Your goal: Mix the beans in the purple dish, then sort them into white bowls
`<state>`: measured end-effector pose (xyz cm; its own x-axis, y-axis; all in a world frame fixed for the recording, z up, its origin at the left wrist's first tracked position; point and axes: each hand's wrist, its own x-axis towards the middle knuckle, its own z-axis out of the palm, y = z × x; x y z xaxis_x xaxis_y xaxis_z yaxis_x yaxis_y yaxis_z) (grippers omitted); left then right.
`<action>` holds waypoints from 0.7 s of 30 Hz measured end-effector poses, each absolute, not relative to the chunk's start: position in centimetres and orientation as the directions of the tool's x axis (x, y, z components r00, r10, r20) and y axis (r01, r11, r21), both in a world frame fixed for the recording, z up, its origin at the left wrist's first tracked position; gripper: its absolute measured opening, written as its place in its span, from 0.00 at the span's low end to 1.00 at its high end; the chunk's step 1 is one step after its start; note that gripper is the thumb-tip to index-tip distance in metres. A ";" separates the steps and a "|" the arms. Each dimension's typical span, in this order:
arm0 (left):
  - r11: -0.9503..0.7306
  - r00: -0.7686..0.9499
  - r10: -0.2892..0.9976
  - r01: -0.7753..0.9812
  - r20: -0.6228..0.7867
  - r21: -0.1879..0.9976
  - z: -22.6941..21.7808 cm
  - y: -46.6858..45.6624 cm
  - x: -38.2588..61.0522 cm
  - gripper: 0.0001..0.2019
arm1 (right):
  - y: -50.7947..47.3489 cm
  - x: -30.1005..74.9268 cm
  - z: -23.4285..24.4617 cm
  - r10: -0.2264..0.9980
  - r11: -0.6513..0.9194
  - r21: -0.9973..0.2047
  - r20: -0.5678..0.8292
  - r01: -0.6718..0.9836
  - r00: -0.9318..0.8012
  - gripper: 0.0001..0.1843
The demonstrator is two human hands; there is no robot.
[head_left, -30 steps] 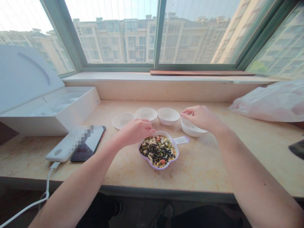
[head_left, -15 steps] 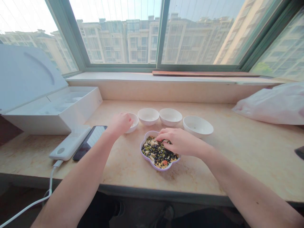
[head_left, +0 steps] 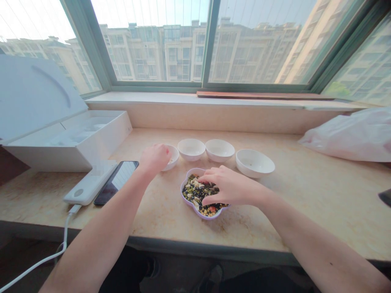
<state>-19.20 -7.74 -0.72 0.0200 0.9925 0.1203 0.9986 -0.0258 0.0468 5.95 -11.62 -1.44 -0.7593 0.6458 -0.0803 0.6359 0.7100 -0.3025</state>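
A purple-rimmed, flower-shaped bowl (head_left: 187, 203) holds mixed dark, green and yellow beans (head_left: 195, 195) with some larger pale and reddish pieces. My right hand (head_left: 227, 185) is over its right side, thumb and fingers spread, the fingertips at the beans. My left hand (head_left: 155, 158) is curled closed at the leftmost small white bowl (head_left: 174, 159), covering part of it. Whatever its fingers may hold is hidden. Beyond the purple bowl stand two white bowls (head_left: 191, 149) (head_left: 220, 150) side by side, and a wider white bowl (head_left: 255, 162) with a tiny speck inside is at their right.
On the left are an open white box (head_left: 104, 138), a white power bank (head_left: 87, 187) with a cable (head_left: 65, 232), and a dark phone (head_left: 117, 183). A pale plastic bag (head_left: 351, 134) lies at the right. A window sill (head_left: 146, 97) runs along the back.
My right hand's fingers and thumb have spread apart over the beans. My left hand has barely moved at the leftmost bowl.
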 end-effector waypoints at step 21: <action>-0.027 0.016 0.990 0.996 0.141 0.082 -1.1 -7.6 -18.7 0.18 | -10.6 6.2 -3.1 0.634 0.714 -0.394 0.012 0.579 -0.773 0.10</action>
